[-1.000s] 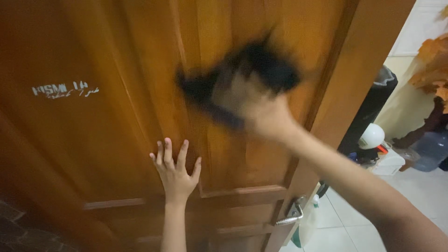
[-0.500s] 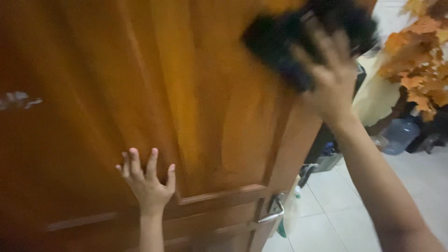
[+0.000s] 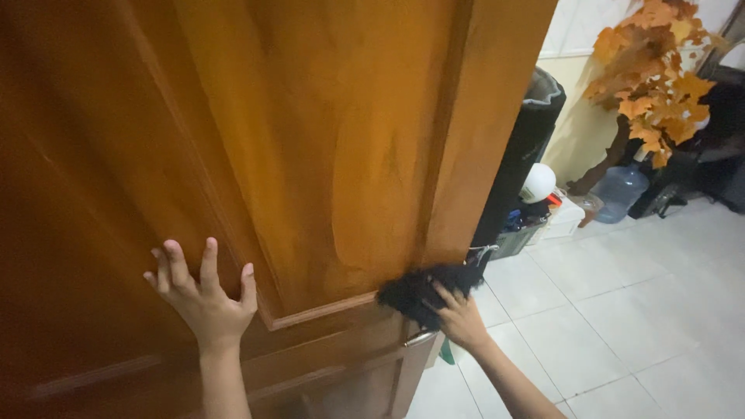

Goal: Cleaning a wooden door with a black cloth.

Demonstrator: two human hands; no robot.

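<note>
Right hand (image 3: 462, 320) presses a black cloth (image 3: 423, 291) flat against the wooden door (image 3: 326, 140) near its right edge, just above the metal handle (image 3: 421, 338); left hand (image 3: 203, 299) rests spread on the panel. Beyond the edge stand a white helmet (image 3: 537, 183), water jug (image 3: 621, 192) and orange-leaved plant (image 3: 652, 54).

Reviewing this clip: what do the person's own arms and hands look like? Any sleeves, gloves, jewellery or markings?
Both arms are bare as far as the picture shows, with no sleeve in view. The left hand wears no glove, ring or watch, and its wrist is bare. The right hand is likewise ungloved, with no band visible on the wrist or forearm. No markings can be made out on either arm; the picture is somewhat blurred.
</note>
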